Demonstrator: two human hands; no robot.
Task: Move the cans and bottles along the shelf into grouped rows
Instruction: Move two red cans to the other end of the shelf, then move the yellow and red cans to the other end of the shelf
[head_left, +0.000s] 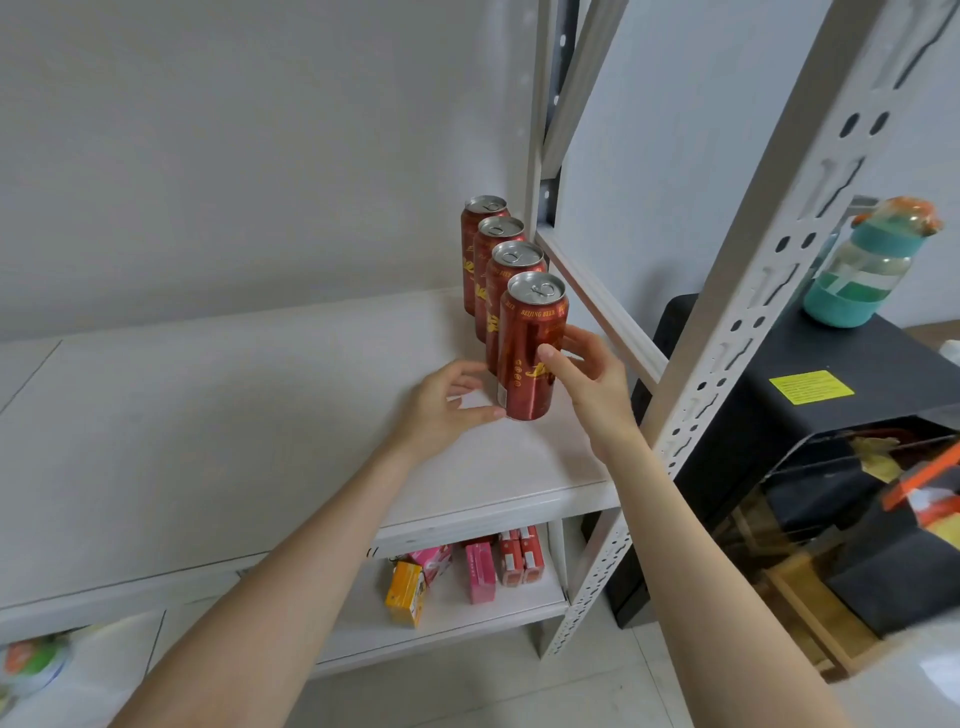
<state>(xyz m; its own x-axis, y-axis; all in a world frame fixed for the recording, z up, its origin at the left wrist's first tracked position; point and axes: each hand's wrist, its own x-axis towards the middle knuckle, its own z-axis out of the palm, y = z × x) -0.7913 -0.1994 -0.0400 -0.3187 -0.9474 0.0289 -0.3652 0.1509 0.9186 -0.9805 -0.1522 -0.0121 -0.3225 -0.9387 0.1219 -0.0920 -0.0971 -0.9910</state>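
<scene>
Front can (531, 353) upright, near end of the four-can row at the right end of the shelf (260, 405). It sits between both hands. Right hand (592, 384) nearer: thumb on its face, fingers spread alongside, can't tell if it grips. Left hand (441, 405) relaxed, thumb tip at the can's base.

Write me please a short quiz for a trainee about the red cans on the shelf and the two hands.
1. True or false: the cans lie on their sides on the shelf.
2. How many cans stand in the row? A three, B four, C six.
3. Which can is between the left hand and the right hand?
Key: 1 false, they stand upright; 2 B; 3 the front can.
</scene>
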